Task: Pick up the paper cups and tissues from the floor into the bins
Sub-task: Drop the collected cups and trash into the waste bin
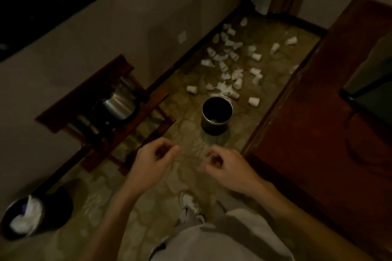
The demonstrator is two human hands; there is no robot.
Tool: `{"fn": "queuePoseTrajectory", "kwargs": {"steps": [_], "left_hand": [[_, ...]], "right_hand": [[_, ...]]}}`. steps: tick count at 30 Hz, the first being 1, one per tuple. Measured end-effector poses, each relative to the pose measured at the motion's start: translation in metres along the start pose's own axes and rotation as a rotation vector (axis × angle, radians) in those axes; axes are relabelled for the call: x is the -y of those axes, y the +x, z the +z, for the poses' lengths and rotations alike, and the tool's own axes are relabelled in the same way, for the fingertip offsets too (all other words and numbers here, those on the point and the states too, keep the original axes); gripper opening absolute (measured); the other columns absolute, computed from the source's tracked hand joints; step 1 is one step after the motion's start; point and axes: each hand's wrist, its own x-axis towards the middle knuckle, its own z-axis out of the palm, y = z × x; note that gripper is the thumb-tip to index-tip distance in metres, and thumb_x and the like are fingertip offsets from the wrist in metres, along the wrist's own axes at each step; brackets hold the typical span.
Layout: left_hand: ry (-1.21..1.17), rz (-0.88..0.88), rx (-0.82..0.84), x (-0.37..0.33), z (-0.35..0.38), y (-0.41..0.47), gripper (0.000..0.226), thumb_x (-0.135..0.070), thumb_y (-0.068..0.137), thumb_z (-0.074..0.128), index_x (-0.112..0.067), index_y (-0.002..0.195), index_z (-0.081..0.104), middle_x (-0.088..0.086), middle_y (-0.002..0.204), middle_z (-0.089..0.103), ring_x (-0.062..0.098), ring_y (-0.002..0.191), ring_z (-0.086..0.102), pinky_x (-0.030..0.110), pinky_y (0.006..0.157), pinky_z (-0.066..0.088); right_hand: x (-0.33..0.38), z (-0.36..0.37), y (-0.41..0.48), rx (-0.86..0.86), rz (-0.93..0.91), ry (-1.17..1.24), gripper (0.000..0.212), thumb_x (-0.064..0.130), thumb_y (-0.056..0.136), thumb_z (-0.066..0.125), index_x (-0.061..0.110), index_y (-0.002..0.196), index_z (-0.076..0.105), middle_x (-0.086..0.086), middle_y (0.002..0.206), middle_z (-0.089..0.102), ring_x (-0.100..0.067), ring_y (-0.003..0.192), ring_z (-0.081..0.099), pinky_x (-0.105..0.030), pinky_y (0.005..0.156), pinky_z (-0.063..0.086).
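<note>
a: what are the hands doing?
b: left hand and right hand are both loosely curled with nothing in them, over the patterned floor.
a: and the bins?
b: a round metal bin stands just ahead, dark inside. a second bin, lower left, holds something soft and white.
a: the litter?
b: small white tapered cups and crumpled tissues lie scattered beyond the metal bin, between the wall and a glossy wooden cabinet. a slatted wooden rack with steel pots sits left.
</note>
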Motion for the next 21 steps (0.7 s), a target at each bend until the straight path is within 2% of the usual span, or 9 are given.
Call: {"fn": "queuePoseTrajectory", "kwargs": {"steps": [3,7,10,14,21], "left_hand": [[-0.001,0.012,0.098,-0.007,-0.010,0.067,0.018,-0.045,0.091,0.061,-0.030,0.086,0.067,-0.003,0.082,0.065,0.015,0.074,0.063,0.026,0.063,0.051],[-0.005,0.012,0.226,-0.014,-0.007,0.150,0.020,-0.037,0.093,0.062,-0.019,0.087,0.068,0.005,0.083,0.068,0.020,0.078,0.065,0.041,0.073,0.055],[-0.039,-0.018,0.286,-0.014,-0.002,0.208,0.019,-0.032,0.093,0.064,-0.015,0.085,0.068,0.009,0.082,0.067,0.026,0.080,0.065,0.045,0.075,0.052],[-0.030,-0.052,0.320,-0.020,0.001,0.288,0.016,-0.029,0.094,0.064,-0.017,0.085,0.068,0.010,0.080,0.067,0.031,0.080,0.064,0.053,0.076,0.052],[0.052,-0.146,0.337,-0.033,-0.002,0.433,0.018,-0.033,0.093,0.065,-0.020,0.081,0.067,0.007,0.078,0.068,0.023,0.077,0.066,0.048,0.078,0.054]], "right_hand": [[0.006,-0.015,0.040,-0.086,0.061,0.089,0.023,0.040,0.089,0.067,0.026,0.105,0.061,0.007,0.093,0.064,-0.006,0.083,0.061,-0.024,0.069,0.049],[0.004,-0.028,0.098,-0.170,0.111,0.148,0.018,0.036,0.088,0.069,0.022,0.099,0.061,0.005,0.082,0.063,-0.006,0.070,0.057,-0.020,0.063,0.044],[-0.006,-0.039,0.151,-0.244,0.173,0.190,0.018,0.034,0.086,0.070,0.022,0.098,0.063,0.004,0.080,0.064,-0.007,0.071,0.060,-0.023,0.065,0.048],[-0.021,-0.062,0.231,-0.248,0.229,0.235,0.018,0.032,0.086,0.068,0.021,0.101,0.063,0.005,0.081,0.066,-0.006,0.070,0.059,-0.026,0.067,0.049],[-0.039,-0.115,0.353,-0.225,0.297,0.290,0.012,0.032,0.086,0.066,0.027,0.093,0.059,0.007,0.072,0.061,0.003,0.056,0.052,-0.016,0.055,0.039]]}}
